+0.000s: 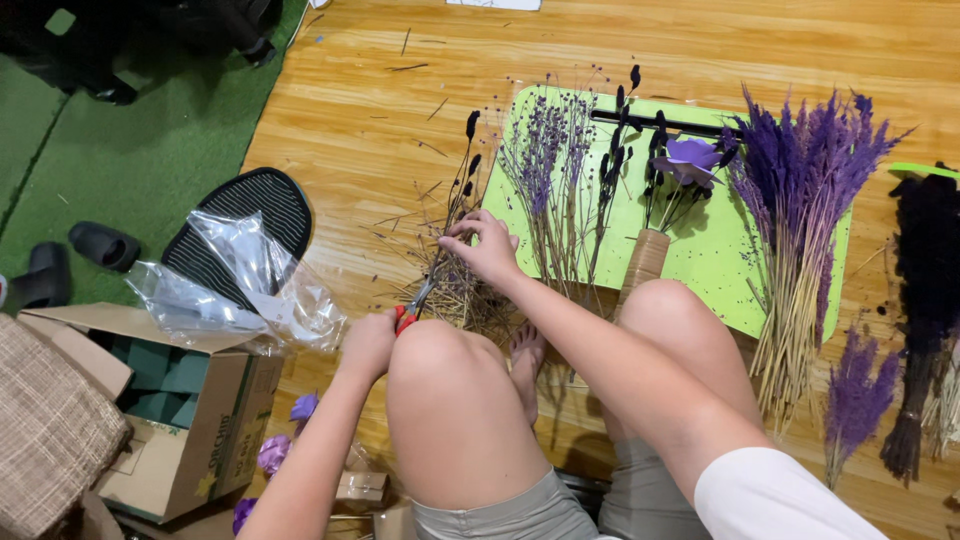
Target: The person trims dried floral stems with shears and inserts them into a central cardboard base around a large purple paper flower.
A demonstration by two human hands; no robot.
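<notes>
Head view, looking down past two bent knees at a wooden plank floor (380, 90): the left hand (368, 342) is closed around the red handles of a pair of metal-bladed scissors (415, 305), whose blades point up and away from the fingers into a loose bundle of thin dried tan stems topped with small black seed heads (462, 200). The right hand (484, 246) is curled over the same stems just beyond the blade tips, thumb and fingers pinching them together; how tightly they grip cannot be told.

The cut looks to be trimming the stem bases, and it would go best with the pinching fingers kept clear above the blades, the stems gathered flat so they all meet the edge together, and the scissors held square to the stems so the ends come out level. Brittle stalks may splinter, so a single firm squeeze seems better than nibbling.

Beyond the right fingertips lies a bright green rectangular board (700, 250) carrying sprigs of dried lavender (548, 170), a purple paper flower with dark stems (690, 160) and a sheaf of purple feathery grass (805, 200). Off to the side of the left knuckles sit crumpled clear plastic wrap (250, 280) and an open cardboard box holding green foam blocks (190, 400).
</notes>
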